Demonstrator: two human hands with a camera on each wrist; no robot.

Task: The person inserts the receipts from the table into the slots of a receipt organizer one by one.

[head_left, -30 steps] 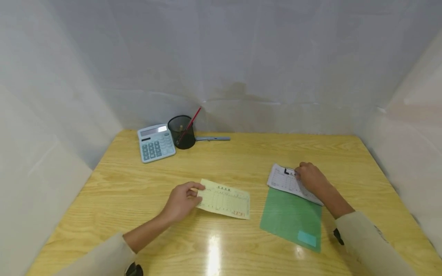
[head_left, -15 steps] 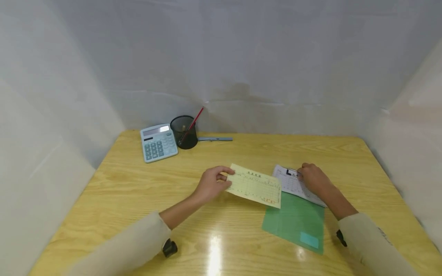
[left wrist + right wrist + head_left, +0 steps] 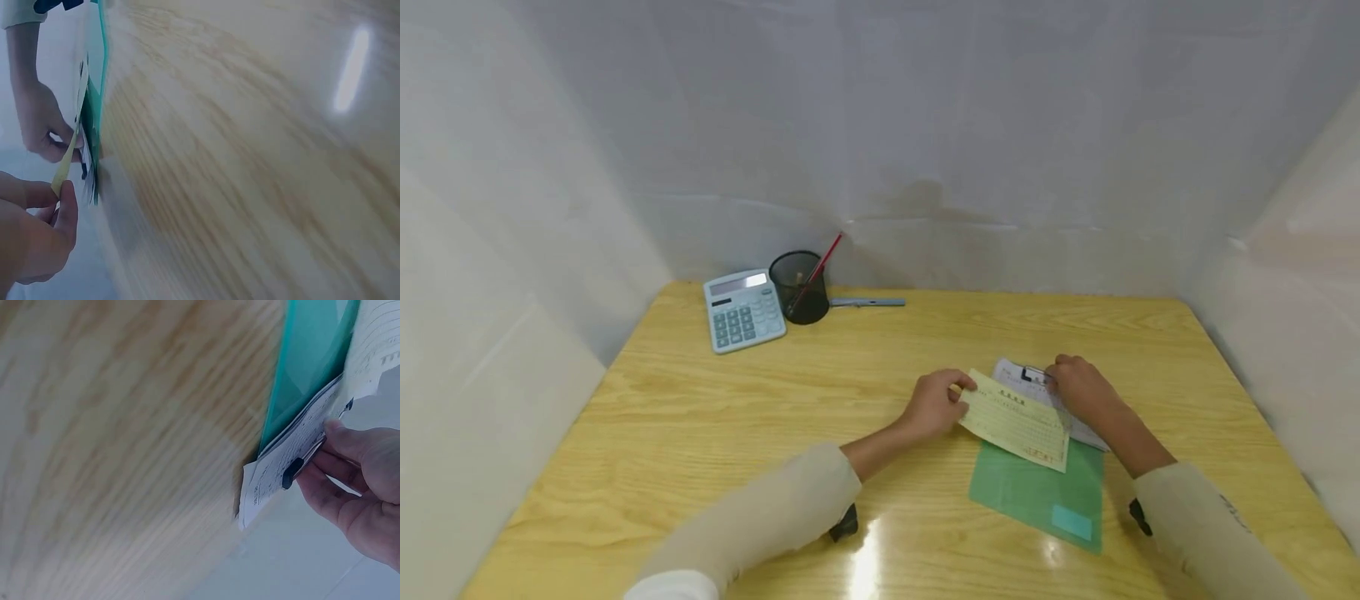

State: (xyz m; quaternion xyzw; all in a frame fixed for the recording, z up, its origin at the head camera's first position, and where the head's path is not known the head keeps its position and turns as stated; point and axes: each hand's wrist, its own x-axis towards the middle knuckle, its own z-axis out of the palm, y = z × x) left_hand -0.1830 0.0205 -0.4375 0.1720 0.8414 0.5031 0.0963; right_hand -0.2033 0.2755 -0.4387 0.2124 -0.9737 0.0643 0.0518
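Note:
My left hand [image 3: 931, 405] pinches the left edge of a yellow printed form [image 3: 1017, 423] between thumb and fingers. The form overlaps a green clipboard [image 3: 1026, 493] and its stack of white forms [image 3: 1009, 373]; in the left wrist view the yellow sheet [image 3: 65, 164] stands tilted above the board. My right hand [image 3: 1081, 388] grips the wire clip [image 3: 1032, 372] at the clipboard's top edge. In the right wrist view, thumb and fingers squeeze the clip next to its black end [image 3: 292, 474], over the white papers [image 3: 265, 478].
A light-blue calculator [image 3: 745, 311] lies at the back left. Next to it stands a black mesh pen cup [image 3: 805, 307] with a red pencil [image 3: 826, 257]. A slim blue-grey pen-like object [image 3: 872, 302] lies right of the cup. Pale sheeting [image 3: 1000, 142] encloses the back and sides.
My left hand has carried the yellow form rightward from the table's middle to over the clipboard and white forms. The right hand stays at the clip.

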